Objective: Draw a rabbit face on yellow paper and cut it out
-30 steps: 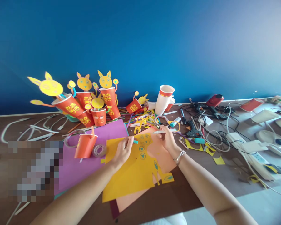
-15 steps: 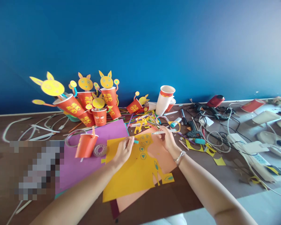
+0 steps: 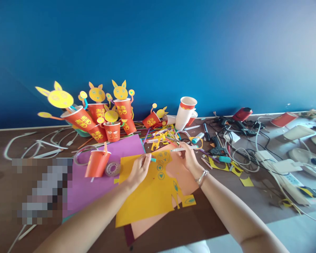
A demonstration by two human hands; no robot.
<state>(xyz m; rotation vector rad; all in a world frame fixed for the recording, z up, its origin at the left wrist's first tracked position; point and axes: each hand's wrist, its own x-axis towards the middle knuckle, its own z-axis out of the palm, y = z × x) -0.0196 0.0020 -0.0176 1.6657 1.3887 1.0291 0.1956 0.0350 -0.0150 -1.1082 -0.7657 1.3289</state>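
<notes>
1. Left hand (image 3: 139, 171): fingers curled, with thumb and forefinger pinching a small teal cap (image 3: 153, 159). The hand rests on the upper edge of the yellow sheet (image 3: 147, 200).
2. Right hand (image 3: 188, 159): closed around a white pen (image 3: 183, 149), which is held roughly level with its narrow end to the left. Pen and cap are near each other but apart. There is a bracelet (image 3: 201, 176) on the wrist.
3. The yellow sheet lies flat on the table (image 3: 200, 219) between the forearms. A drawn face (image 3: 163, 157) sits between the hands. The sheet's lower right edge is cut into shapes.
4. An orange sheet (image 3: 183, 180) lies under the yellow one, below the right hand. A purple sheet (image 3: 81, 189) lies to the left, partly covered.
5. On the purple sheet are a tilted red cup (image 3: 97, 163) and a tape roll (image 3: 112, 169) just beside it.
6. At the back, by the blue wall (image 3: 173, 45), stand rabbit cups (image 3: 94, 114). White cups (image 3: 185, 112) are to their right.
7. On the right side are a glue gun (image 3: 217, 147), tangled cables (image 3: 242, 153), a power strip (image 3: 287, 179) and yellow scraps (image 3: 246, 181).
</notes>
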